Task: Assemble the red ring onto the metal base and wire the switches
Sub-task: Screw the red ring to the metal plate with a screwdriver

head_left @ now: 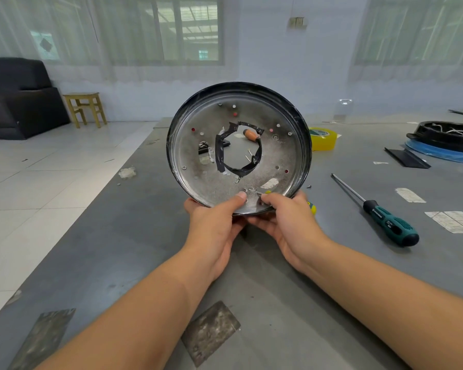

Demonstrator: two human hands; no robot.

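Round silver metal base (251, 161), tilted upright over the table.
Our left hand (214, 222) and right hand (284, 217) clamp its lower rim; fitting the ring seemingly comes next.

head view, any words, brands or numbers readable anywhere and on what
No text can be read.
Green-handled screwdriver: pale print on the handle, too small to read.
Yellow tape roll: green and white label on the inner core, blurred.
Metal base: small round stamp near the hole, unreadable.
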